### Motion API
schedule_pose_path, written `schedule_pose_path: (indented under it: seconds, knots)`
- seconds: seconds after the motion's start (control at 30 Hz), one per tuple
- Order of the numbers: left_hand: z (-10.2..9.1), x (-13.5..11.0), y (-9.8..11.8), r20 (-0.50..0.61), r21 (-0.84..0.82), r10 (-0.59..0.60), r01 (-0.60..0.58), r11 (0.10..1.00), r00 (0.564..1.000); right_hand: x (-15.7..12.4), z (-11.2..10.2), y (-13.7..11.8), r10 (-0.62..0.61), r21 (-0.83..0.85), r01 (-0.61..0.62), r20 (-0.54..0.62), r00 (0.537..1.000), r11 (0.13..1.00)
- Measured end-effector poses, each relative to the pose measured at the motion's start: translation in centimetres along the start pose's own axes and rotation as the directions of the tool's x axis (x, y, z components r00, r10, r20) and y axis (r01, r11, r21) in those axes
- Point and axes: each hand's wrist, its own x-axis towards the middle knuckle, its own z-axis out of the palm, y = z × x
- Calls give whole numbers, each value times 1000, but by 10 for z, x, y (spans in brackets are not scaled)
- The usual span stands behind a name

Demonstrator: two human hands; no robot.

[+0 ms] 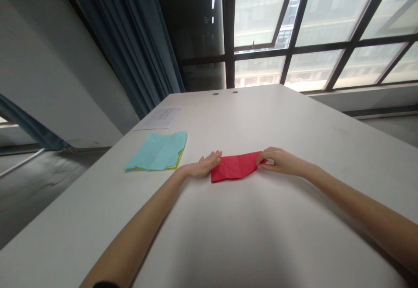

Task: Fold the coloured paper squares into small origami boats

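A folded red sheet, thin and creased, lies on the white table in front of me; whether it is cloth or paper I cannot tell. My left hand rests flat at its left end, fingers stretched out and touching the edge. At the opposite end, my right hand pinches the right corner between thumb and fingers, and that end looks slightly raised. To the left of my left hand is a stack of thin sheets, light blue on top with green and yellow edges showing beneath.
The white table stretches away toward the windows. A printed paper lies near its left edge, behind the stack. Two round dark fittings sit at the far end. A blue curtain hangs beyond the left side.
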Motion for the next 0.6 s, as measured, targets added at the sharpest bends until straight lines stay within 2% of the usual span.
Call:
schedule_pose_path:
  seconds: [0.13,0.23,0.33,0.4,0.53,0.6]
  knots:
    - [-3,1,-6,-58,-122,-14,7,993,998,-1,0,2,98,143,-96,-6,995,985]
    - [-3,-2,-6,-96,-178,-23,6,984,995,-1,2,2,182,345,-184,39,983,920]
    - [-2,-5,-7,-108,-201,-43,20,979,993,0,4,2,235,542,-249,95,967,803]
    - [0,-5,-11,-117,-213,-54,28,977,992,2,6,3,295,649,-267,68,953,713]
    - [5,-1,-21,-112,-206,-51,28,978,992,6,7,8,483,814,-279,-3,875,510]
    - [6,1,-21,-94,-173,-36,19,985,995,6,7,15,542,853,-275,-10,840,443]
